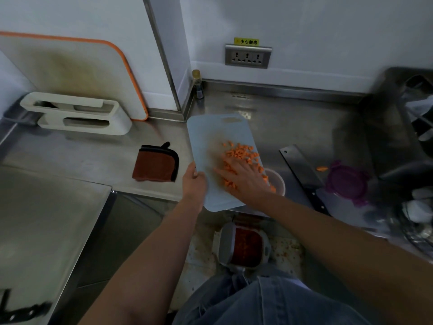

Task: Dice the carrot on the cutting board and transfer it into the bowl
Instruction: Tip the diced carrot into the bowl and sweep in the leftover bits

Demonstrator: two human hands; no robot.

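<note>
Now, bowl (278,181) w/ carrot dice (273,188), bin (225,245) below

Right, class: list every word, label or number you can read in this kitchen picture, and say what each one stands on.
"小心触电": on the yellow warning sticker stuck just above the triple power socket.
Nothing else is readable: the small bottle in the corner shows no legible label, and no other text shows.

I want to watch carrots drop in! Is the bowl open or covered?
Open: no lid on the bowl; the purple lid lies apart on the counter.
</note>
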